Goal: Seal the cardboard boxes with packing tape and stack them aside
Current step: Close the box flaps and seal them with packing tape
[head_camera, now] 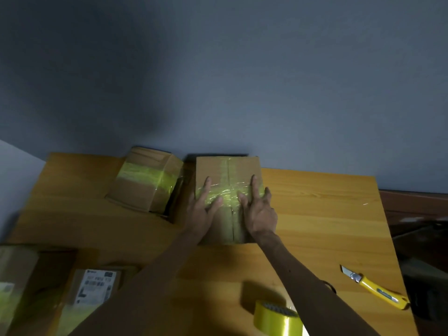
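Both hands, left hand and right hand, are pressing flat-fingered on the taped box at the tabletop's twelve o'clock; probably light and stiff, best gripped by its sides.

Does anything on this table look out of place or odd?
Yes: the yellow utility knife lies near the right edge of the table with its blade out. The taped box at back left sits askew.

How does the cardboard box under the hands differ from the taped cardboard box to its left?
The brown cardboard box under the hands lies square to the person; the left cardboard box is turned askew. The left hand and right hand press the first; nothing touches the second. Both carry yellowish tape.
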